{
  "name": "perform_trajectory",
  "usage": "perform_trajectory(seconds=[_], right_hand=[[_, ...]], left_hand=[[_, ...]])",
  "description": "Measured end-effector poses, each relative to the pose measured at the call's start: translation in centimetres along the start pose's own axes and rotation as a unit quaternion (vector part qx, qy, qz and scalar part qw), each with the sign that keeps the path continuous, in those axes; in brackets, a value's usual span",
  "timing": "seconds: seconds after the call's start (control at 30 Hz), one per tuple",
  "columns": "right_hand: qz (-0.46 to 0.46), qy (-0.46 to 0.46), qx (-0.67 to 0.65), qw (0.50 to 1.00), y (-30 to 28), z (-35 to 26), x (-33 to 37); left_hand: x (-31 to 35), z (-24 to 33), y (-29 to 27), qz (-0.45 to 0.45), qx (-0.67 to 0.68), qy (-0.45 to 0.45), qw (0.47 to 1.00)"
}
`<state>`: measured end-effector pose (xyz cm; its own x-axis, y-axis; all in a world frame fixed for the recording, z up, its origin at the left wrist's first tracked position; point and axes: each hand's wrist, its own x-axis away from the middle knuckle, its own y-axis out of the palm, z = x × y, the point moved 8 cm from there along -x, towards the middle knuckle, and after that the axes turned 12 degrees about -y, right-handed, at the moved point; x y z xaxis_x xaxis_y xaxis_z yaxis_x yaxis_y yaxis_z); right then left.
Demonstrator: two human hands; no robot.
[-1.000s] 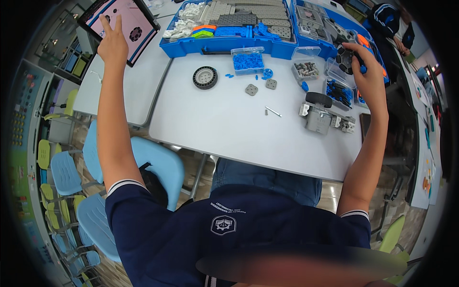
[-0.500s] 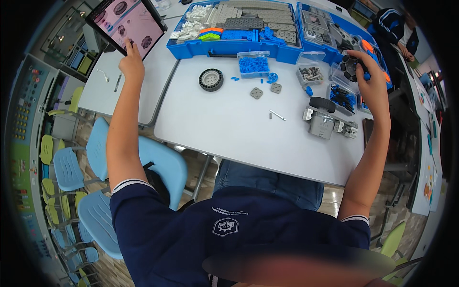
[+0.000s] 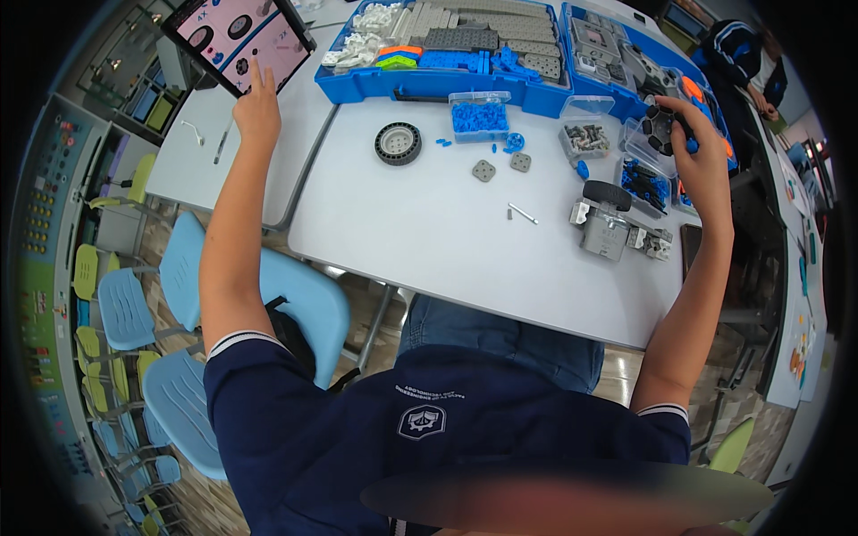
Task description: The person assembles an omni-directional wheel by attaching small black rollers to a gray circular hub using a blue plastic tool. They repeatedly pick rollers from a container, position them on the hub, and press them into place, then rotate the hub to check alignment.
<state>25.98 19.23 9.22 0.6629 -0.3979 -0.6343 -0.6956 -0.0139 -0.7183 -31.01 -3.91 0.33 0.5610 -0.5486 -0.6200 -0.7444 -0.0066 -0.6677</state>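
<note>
My left hand (image 3: 256, 121) reaches up to a tablet (image 3: 237, 40) at the upper left, two fingers stretched out against its lower screen, which shows pictures of wheels and small parts. At the right my right hand (image 3: 706, 156) grips a black, many-sided wheel (image 3: 660, 130) with rounded segments, held above the small parts boxes. Below it on the table stands a grey motor block (image 3: 604, 236) with a black tyre on top and light connectors at its sides. A grey wheel with a black tyre (image 3: 397, 144) lies farther left.
A blue case (image 3: 375, 87) of sorted building parts spans the far edge, with a second blue case (image 3: 572, 54) beside it. Small boxes hold blue pins (image 3: 478, 118), grey pieces (image 3: 585, 140) and black-and-blue pins (image 3: 645, 186). Another person (image 3: 737, 58) is at the far right.
The tablet's picture has shifted and now shows larger wheels. My left hand has moved slightly right and down, with two fingers now stretched out. My right hand still holds the black wheel.
</note>
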Motion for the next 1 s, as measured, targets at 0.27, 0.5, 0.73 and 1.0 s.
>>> perform_trajectory(seconds=[0.27,0.5,0.73,1.0], right_hand=[[0.017,-0.037,0.015,0.999,-0.5,0.6,0.1],[0.028,0.006,0.044,0.999,-1.5,0.6,0.6],[0.044,0.003,0.039,0.998,-1.7,-0.7,0.3],[0.039,0.000,0.065,0.997,-2.2,-1.1,0.3]], left_hand=[[0.7,-0.7,4.6,-0.024,-0.048,0.020,0.998],[0.8,-1.5,5.3,0.069,-0.036,0.080,0.994],[0.9,-1.7,5.2,0.135,-0.125,0.143,0.972],[-0.5,-3.9,1.9,0.147,-0.023,0.172,0.974]])
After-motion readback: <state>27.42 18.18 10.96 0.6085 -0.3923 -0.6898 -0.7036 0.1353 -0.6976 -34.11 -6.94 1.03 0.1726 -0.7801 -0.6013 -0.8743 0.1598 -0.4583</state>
